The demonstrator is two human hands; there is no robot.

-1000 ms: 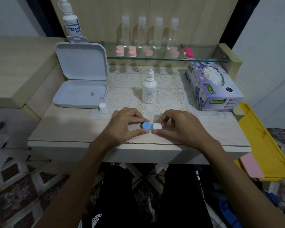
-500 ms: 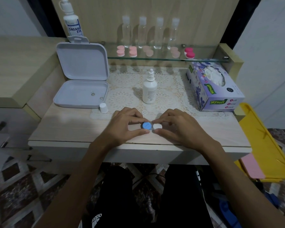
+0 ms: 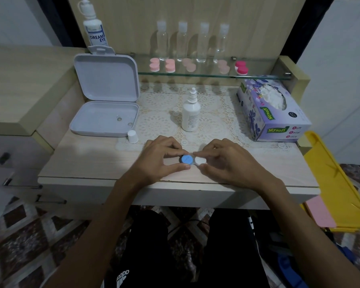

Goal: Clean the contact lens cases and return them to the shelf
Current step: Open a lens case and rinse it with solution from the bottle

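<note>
A contact lens case with a blue cap [image 3: 186,159] and a white cap [image 3: 200,160] sits just above the table's front part. My left hand [image 3: 158,159] pinches the blue cap between thumb and fingers. My right hand [image 3: 227,161] pinches the white cap the same way. Several pink lens cases [image 3: 170,65] and a darker pink one [image 3: 241,67] rest on the glass shelf [image 3: 206,74] at the back. A white solution bottle [image 3: 191,113] stands uncapped on the lace mat behind my hands.
An open white box [image 3: 104,119] lies at the left with a small white cap [image 3: 132,136] beside it. A tissue box [image 3: 272,113] stands at the right, a yellow tray [image 3: 339,183] beyond the table edge. Clear bottles [image 3: 202,42] line the shelf.
Both hands have stayed on the case. The right hand's fingers have shifted slightly around the white cap, and the case sits a little tilted.
</note>
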